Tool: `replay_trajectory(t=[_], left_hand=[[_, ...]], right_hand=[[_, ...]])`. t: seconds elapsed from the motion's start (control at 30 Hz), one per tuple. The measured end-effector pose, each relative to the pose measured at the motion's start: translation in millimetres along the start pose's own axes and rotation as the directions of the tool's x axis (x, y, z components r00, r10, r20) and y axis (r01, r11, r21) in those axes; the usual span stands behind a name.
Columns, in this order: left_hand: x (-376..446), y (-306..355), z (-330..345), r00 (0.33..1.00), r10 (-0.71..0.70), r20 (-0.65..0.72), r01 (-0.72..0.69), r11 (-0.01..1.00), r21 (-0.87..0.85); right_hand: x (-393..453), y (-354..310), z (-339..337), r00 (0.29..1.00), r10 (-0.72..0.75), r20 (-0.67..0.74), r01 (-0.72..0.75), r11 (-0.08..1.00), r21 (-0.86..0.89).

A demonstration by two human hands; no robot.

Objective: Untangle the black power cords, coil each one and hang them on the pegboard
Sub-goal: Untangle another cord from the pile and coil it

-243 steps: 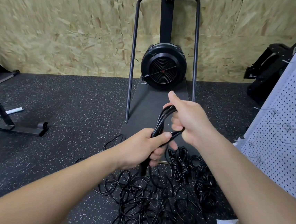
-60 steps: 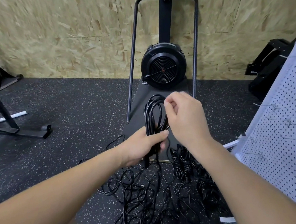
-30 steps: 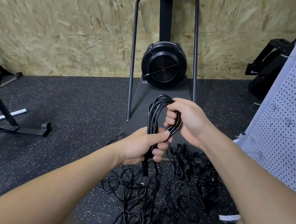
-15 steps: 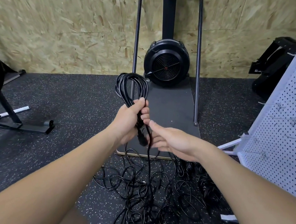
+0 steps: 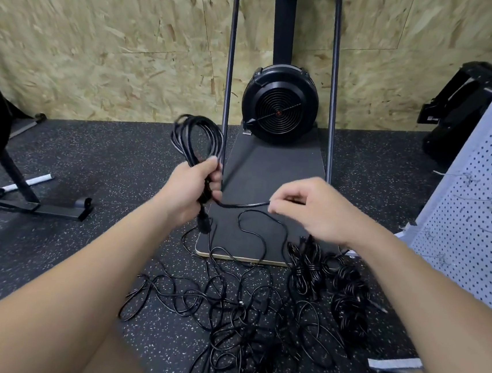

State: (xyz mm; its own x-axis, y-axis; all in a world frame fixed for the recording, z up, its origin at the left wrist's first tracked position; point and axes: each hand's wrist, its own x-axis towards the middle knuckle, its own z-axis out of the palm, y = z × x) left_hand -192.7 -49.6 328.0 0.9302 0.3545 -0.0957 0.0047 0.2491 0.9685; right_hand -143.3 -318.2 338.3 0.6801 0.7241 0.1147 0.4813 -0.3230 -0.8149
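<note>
My left hand (image 5: 192,188) grips a coiled black power cord (image 5: 196,139), whose loops stand up above the fist while its plug hangs just below. The loose tail of this cord (image 5: 244,205) runs sideways to my right hand (image 5: 311,210), which pinches it between curled fingers. Under both hands a tangle of black cords (image 5: 241,312) spreads over the speckled floor. Two wrapped cord bundles (image 5: 328,281) lie at its right edge. The white pegboard (image 5: 476,214) with wire hooks stands on the right.
A black fan machine (image 5: 279,107) on a dark platform (image 5: 270,170) with a tall metal frame stands straight ahead against the chipboard wall. A black equipment stand (image 5: 35,205) is on the left, black gear at the back right, and white tape (image 5: 393,363) on the floor.
My left hand has kept the coil raised at the left. My right hand moved up and to the right, pulling the cord's loose tail out sideways from the coil.
</note>
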Motion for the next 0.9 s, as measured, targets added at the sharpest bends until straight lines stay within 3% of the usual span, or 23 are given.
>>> replay_trajectory(t=[0.13,0.27,0.4,0.47,0.6,0.77,0.9], left_hand=[[-22.9,-14.7,21.5,0.987,-0.110,0.114,0.085,0.975,0.208],[-43.4,-29.2,43.2,0.897,-0.295,0.328,0.206,0.938,0.280],[-55.0,-41.2,49.7,0.836,-0.305,0.456,0.146,0.925,0.352],[-52.9,-43.6,49.1,0.874,-0.267,0.406,0.111,0.923,0.369],[-45.1,-44.8,44.3,0.938,-0.201,0.282,0.139,0.964,0.225],[-33.8,-38.1,37.9,0.966,-0.120,0.227,0.098,0.989,0.108],[-28.8,-37.1,32.2,0.973,-0.083,0.217,0.049,0.986,0.157]], right_hand=[[4.5,-14.1,5.8,0.980,-0.110,-0.168,0.115,0.993,0.021],[9.3,-11.7,10.9,0.937,-0.029,-0.349,0.040,0.999,0.024],[10.2,-10.9,15.7,0.892,0.038,-0.451,-0.060,0.998,-0.034],[7.3,-11.3,14.2,0.902,0.078,-0.424,-0.078,0.997,0.018],[1.0,-6.8,8.6,0.931,0.226,-0.287,-0.138,0.945,0.298],[-2.1,16.4,15.7,0.938,0.322,-0.129,-0.308,0.944,0.118],[-2.3,6.9,9.6,0.945,0.239,-0.225,-0.232,0.971,0.054]])
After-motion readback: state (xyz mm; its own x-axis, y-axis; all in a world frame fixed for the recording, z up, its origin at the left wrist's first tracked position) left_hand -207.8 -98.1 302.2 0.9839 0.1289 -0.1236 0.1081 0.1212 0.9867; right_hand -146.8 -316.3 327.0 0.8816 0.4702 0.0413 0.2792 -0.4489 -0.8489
